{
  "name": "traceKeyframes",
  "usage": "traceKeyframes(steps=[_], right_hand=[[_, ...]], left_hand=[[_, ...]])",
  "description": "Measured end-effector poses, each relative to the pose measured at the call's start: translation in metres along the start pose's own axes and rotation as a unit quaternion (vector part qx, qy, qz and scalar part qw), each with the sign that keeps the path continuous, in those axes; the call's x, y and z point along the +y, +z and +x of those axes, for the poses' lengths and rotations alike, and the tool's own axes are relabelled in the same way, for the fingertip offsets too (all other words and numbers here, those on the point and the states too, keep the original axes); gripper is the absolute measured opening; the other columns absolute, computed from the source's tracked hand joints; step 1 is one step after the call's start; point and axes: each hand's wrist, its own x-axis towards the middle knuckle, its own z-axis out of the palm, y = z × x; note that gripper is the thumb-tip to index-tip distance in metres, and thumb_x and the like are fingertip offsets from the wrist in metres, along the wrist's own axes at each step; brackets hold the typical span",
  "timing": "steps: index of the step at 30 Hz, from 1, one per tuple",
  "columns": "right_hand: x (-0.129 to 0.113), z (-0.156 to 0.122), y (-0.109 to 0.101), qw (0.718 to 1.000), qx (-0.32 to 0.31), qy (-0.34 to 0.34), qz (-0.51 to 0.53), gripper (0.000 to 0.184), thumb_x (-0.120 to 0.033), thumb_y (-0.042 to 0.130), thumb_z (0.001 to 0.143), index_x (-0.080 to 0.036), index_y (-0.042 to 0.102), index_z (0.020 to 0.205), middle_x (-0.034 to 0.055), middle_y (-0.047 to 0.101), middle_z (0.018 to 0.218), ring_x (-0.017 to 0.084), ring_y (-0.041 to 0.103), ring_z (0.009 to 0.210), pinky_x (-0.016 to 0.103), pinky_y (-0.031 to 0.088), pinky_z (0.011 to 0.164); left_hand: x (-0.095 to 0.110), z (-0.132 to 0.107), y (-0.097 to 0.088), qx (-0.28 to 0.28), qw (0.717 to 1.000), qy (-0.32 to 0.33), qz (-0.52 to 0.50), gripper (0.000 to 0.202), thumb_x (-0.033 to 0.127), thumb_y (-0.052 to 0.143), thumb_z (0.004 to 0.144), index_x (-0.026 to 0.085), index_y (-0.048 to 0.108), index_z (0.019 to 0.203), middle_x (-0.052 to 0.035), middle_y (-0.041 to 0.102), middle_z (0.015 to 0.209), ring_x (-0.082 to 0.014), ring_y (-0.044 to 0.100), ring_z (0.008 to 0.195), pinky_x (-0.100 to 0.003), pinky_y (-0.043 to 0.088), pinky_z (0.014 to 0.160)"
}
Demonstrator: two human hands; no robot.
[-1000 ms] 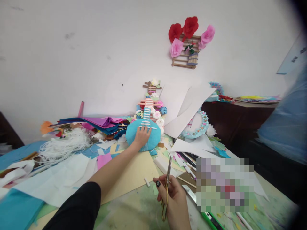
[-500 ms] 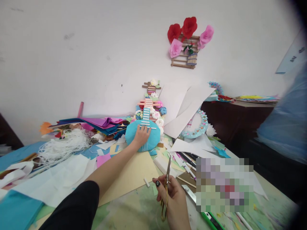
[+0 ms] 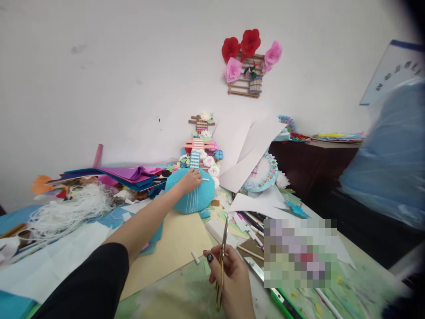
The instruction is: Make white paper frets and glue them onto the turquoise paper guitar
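Note:
A blue lute-shaped craft (image 3: 202, 199) leans upright against decorated pieces at the table's back, with white strings down its face and white bars on its neck. My left hand (image 3: 191, 180) rests against its upper body, fingers bent and together. It covers the lower neck; whatever those fingers pinch is hidden. One short white bar (image 3: 206, 179) shows just right of my fingertips. In front, my right hand (image 3: 234, 274) is closed around gold-handled scissors (image 3: 225, 237), blades together and pointing up. A small white stick (image 3: 195, 257) lies to the left of that hand.
White string (image 3: 71, 212) and coloured paper (image 3: 133, 173) are piled at left. Cream card (image 3: 169, 248) lies under my left arm. A green-handled cutter (image 3: 282, 301), pens (image 3: 247, 228) and white sheets (image 3: 252, 204) are at right. A blue wreath (image 3: 274, 173) stands behind them.
The view has swung slightly right. On the lute, my left hand has moved up and left, its fingers drawing closer together. The scissors remain in my right hand.

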Motion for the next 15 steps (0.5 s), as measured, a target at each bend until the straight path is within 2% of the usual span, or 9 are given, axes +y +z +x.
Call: traceKeyframes(steps=[5, 8, 10, 12, 13, 15], right_hand=[[-0.001, 0.0, -0.001, 1.0, -0.008, 0.002, 0.005, 0.035, -0.047, 0.073, 0.068, -0.016, 0.059, 0.077, -0.0004, 0.059, 0.066, 0.007, 0.044, 0.047, 0.018, 0.04, 0.044], [-0.006, 0.001, -0.002, 1.0, -0.015, 0.001, 0.001, 0.034, -0.046, 0.072, 0.069, -0.016, 0.058, 0.077, -0.0008, 0.058, 0.066, 0.007, 0.044, 0.047, 0.018, 0.04, 0.045], [-0.009, 0.002, -0.002, 1.0, -0.009, -0.003, -0.003, 0.035, -0.047, 0.072, 0.068, -0.016, 0.057, 0.077, -0.001, 0.057, 0.066, 0.007, 0.043, 0.048, 0.019, 0.039, 0.045], [-0.012, 0.004, -0.003, 1.0, -0.001, -0.004, -0.008, 0.036, -0.048, 0.072, 0.068, -0.016, 0.057, 0.077, -0.0018, 0.055, 0.062, 0.008, 0.042, 0.048, 0.019, 0.038, 0.045], [-0.014, 0.004, -0.003, 1.0, 0.0, -0.001, -0.012, 0.037, -0.049, 0.071, 0.068, -0.016, 0.056, 0.077, -0.0025, 0.053, 0.059, 0.008, 0.04, 0.047, 0.019, 0.036, 0.044], [-0.018, 0.005, -0.004, 0.999, -0.016, 0.009, -0.029, 0.038, -0.051, 0.068, 0.069, -0.016, 0.055, 0.076, -0.0034, 0.05, 0.055, 0.008, 0.036, 0.045, 0.019, 0.031, 0.043]], left_hand=[[0.003, 0.004, 0.006, 0.018, 0.997, -0.05, -0.049, 0.033, 0.032, 0.054, 0.089, 0.016, 0.054, 0.118, -0.0097, 0.057, 0.119, -0.0215, 0.059, 0.1, -0.043, 0.052, 0.084], [0.005, 0.005, 0.001, 0.04, 0.989, -0.092, -0.109, 0.034, 0.033, 0.054, 0.09, 0.016, 0.054, 0.119, -0.0097, 0.057, 0.119, -0.0212, 0.059, 0.1, -0.042, 0.052, 0.084], [0.007, 0.004, -0.007, 0.061, 0.977, -0.124, -0.163, 0.029, 0.031, 0.055, 0.089, 0.015, 0.057, 0.114, -0.0092, 0.059, 0.115, -0.0214, 0.059, 0.1, -0.043, 0.051, 0.084], [0.012, 0.001, -0.021, 0.088, 0.957, -0.16, -0.227, 0.017, 0.025, 0.054, 0.088, 0.015, 0.062, 0.099, -0.0083, 0.063, 0.104, -0.0221, 0.059, 0.1, -0.044, 0.049, 0.087], [0.015, -0.002, -0.029, 0.1, 0.943, -0.179, -0.262, 0.012, 0.02, 0.053, 0.086, 0.015, 0.064, 0.09, -0.0078, 0.065, 0.097, -0.0223, 0.06, 0.099, -0.043, 0.048, 0.087], [0.027, -0.012, -0.048, 0.119, 0.906, -0.223, -0.34, 0.012, 0.016, 0.051, 0.081, 0.016, 0.062, 0.085, -0.0068, 0.066, 0.092, -0.0204, 0.063, 0.091, -0.039, 0.05, 0.082]])
